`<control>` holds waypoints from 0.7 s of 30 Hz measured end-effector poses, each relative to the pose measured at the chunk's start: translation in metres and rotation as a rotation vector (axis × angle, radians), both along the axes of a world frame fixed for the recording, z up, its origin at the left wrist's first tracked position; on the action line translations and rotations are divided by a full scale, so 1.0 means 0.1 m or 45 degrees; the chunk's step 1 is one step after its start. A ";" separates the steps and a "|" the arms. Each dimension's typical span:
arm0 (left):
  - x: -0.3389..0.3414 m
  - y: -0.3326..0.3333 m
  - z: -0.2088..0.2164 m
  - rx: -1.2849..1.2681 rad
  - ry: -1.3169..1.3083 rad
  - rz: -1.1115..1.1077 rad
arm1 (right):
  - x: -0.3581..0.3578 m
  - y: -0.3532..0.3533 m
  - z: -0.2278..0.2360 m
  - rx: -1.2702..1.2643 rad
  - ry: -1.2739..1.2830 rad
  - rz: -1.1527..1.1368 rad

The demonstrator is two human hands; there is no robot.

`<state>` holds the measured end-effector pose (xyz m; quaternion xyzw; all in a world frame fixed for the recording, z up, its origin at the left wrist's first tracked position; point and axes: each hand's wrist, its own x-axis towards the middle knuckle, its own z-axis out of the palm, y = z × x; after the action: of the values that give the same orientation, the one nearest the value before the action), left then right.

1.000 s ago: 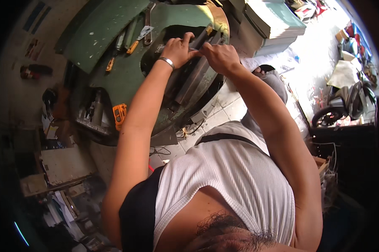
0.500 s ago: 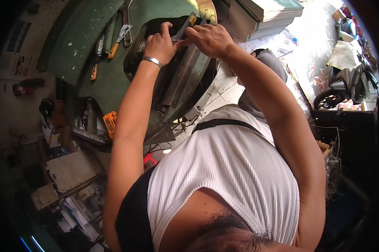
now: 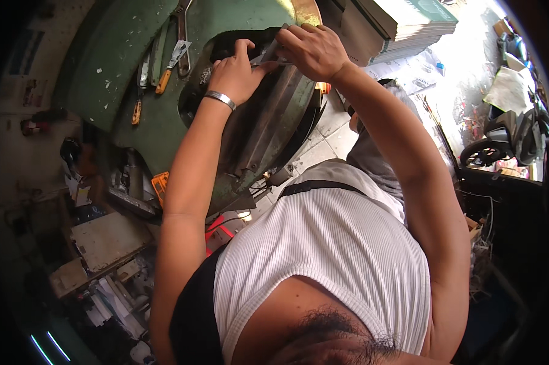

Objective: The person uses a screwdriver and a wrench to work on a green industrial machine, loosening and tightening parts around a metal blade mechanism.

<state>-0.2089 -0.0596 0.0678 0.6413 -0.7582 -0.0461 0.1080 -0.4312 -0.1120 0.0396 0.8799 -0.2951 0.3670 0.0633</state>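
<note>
Both my hands are over the dark opening in the green machine housing (image 3: 128, 67). My right hand (image 3: 314, 52) curls its fingers over a thin grey metal strip (image 3: 267, 56). My left hand (image 3: 235, 79), with a silver band at the wrist, has its thumb against the strip's near end and its index finger bent up. The left hand's other fingers are partly hidden. Below the hands a long worn metal bar (image 3: 265, 121) runs slantwise along the machine.
An adjustable wrench (image 3: 182, 42), an orange-handled scraper (image 3: 172, 68) and another worn-handled tool (image 3: 138, 100) lie on the housing. A stack of printed sheets (image 3: 414, 30) stands at the right. An orange plastic object (image 3: 160, 187) sits beside my left forearm. Farther right is a motorbike (image 3: 499, 131).
My right hand has shifted slightly right, and the strip's angle between my hands has changed. A yellowish patch seen near its far end is now hidden. The whole view has shifted a little.
</note>
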 end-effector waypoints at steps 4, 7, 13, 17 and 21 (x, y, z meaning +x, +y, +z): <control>-0.10 -0.07 0.04 0.001 0.098 0.110 | 0.01 -0.34 0.04 -0.011 -0.027 -0.061; 0.00 -0.08 0.03 0.073 0.139 -0.016 | 0.02 -0.27 0.00 -0.036 -0.009 -0.057; 0.40 -0.08 -0.10 -0.056 0.211 -0.364 | 0.26 -0.14 0.13 0.176 0.174 -0.206; 0.42 -0.18 -0.21 -0.251 0.222 -0.463 | 0.67 0.03 0.17 0.283 0.294 -0.089; 0.52 -0.19 -0.25 -0.197 0.216 -0.434 | 0.66 -0.03 0.31 0.377 0.343 -0.013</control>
<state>-0.1565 -0.0784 0.0425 0.4874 -0.8452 -0.0591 0.2111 -0.3657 -0.1153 0.0706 0.9192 -0.3393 0.1982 -0.0261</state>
